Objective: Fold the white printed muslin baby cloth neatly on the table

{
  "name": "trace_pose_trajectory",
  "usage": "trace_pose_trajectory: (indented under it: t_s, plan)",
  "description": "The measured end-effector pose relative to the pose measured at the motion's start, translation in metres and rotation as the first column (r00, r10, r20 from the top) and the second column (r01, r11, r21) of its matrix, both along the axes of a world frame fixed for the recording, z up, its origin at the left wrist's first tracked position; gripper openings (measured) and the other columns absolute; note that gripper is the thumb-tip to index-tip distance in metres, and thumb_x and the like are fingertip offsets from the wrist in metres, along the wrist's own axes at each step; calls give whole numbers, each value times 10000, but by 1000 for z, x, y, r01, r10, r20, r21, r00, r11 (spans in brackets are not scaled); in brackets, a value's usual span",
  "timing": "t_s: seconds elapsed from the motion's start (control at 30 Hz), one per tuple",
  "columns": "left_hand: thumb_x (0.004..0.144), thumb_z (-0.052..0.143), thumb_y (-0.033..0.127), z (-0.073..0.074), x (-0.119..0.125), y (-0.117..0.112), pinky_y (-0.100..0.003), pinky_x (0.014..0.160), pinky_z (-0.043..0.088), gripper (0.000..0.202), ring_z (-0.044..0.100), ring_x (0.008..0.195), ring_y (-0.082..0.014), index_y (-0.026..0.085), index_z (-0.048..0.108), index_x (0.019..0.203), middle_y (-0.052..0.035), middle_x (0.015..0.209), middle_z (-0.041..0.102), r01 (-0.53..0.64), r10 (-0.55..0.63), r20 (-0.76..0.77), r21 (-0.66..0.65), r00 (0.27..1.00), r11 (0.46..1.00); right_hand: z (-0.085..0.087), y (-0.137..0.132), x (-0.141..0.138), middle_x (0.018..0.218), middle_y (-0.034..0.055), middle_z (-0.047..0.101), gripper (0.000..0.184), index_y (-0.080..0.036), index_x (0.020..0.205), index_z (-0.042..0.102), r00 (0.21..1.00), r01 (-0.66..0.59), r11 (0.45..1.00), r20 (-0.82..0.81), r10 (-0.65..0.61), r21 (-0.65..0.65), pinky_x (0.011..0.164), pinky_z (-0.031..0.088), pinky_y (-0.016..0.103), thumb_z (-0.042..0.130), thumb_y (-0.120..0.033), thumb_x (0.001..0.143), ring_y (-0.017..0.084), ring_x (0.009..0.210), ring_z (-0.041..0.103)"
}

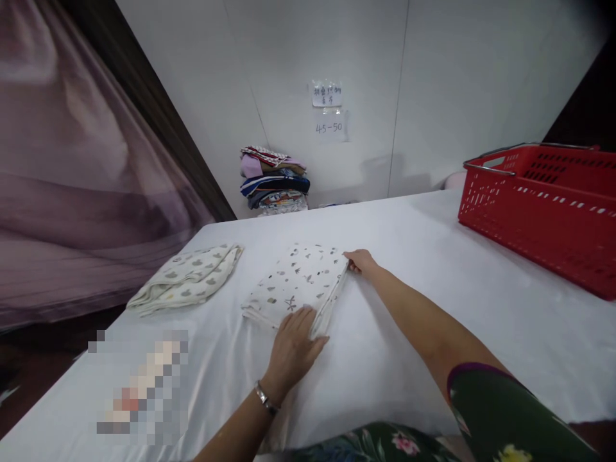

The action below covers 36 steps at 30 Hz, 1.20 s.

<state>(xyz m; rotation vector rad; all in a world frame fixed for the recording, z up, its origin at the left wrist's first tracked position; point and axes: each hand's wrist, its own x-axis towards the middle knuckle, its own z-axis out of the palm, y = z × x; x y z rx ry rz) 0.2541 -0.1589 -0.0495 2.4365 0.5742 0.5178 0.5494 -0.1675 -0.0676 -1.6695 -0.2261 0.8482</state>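
Note:
A white cloth with a small grey-green print lies folded in a rough square on the white-covered table. At its near right corner my left hand rests on the fabric, fingers stretched out and thumb apart. The far right corner is pinched between the fingers of my right hand, whose fingertips are partly hidden. Several layers show along the cloth's right edge. To the left lies a second folded cloth, cream with grey-green shapes, which neither hand touches.
A red plastic basket with metal handles stands at the right of the table. Folded textiles are stacked by the wall. Mauve curtains hang at the left. A blurred-out patch covers the table's near left.

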Motion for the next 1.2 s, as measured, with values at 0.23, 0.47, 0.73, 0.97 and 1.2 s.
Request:
trace_pose_trajectory:
  t_s: [0.23, 0.47, 0.73, 0.97, 1.2]
  plan:
    - [770, 542, 434, 18, 4, 7, -359, 931, 396, 289, 583, 964, -252, 297, 649, 1001, -30, 985, 672, -214, 225, 15, -258, 974, 942, 2, -7, -5, 717, 48, 633, 180, -156, 844, 549, 967, 83, 995, 236, -94, 56, 475, 423, 214, 549, -331, 803, 125, 567, 559]
    - [813, 490, 410, 1, 5, -4, -417, 1057, 266, 347, 472, 1175, -267, 260, 607, 1102, -68, 1196, 595, -112, 112, -22, -10, 993, 994, 1, -17, -19, 1402, 72, 376, 411, -213, 1228, 498, 591, -238, 952, 749, 299, -193, 1068, 172, 427, 471, -354, 842, 220, 1311, 262]
    - [831, 493, 348, -3, -22, -1, -458, 1117, 135, 464, 322, 1309, -246, 225, 469, 1278, -88, 1362, 446, 19, -21, 18, 102, 1000, 995, 16, -28, -59, 1467, 98, 244, 483, -169, 1329, 404, 313, -216, 862, 804, 506, -459, 1067, 55, 495, 283, -407, 926, 235, 1366, 98]
    - [842, 482, 300, -12, -33, 1, -514, 1084, 227, 414, 368, 1279, -228, 220, 475, 1248, -78, 1301, 515, 49, -33, -62, 281, 998, 959, 18, -23, -118, 1451, 121, 274, 609, -141, 1353, 383, 3, -469, 622, 703, 711, -627, 1076, 42, 457, 358, -514, 872, 267, 1348, 172]
    - [815, 472, 250, -22, -74, 44, -352, 851, 481, 236, 588, 968, -173, 214, 611, 1002, -60, 1027, 648, -531, 524, 207, -24, 826, 847, 25, -25, -132, 1434, 98, 318, 543, -169, 1302, 463, 123, -527, 627, 678, 725, -574, 1079, 92, 457, 345, -484, 877, 250, 1344, 201]
